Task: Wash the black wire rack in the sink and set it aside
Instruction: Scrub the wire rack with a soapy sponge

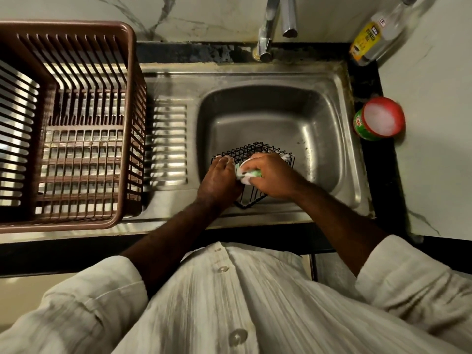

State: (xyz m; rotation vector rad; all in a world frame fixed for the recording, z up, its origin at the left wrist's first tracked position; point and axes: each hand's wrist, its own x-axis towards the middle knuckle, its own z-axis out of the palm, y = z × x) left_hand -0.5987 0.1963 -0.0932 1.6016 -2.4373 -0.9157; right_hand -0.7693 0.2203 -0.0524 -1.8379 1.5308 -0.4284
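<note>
The black wire rack (258,150) stands tilted at 6 o'clock in the sink (281,118), its long axis running from 9 to 3 o'clock. The left hand (219,178) grips its 9 o'clock edge. The right hand (274,175) is curled round a soapy green sponge (251,174) and presses on the rack's top. The brown basket (76,24) at 9 o'clock — probably where the rack goes — is nearer the left hand. Both hands hide the rack's middle.

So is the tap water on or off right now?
Off, it seems: no stream falls from the tap spout into the sink.
</note>
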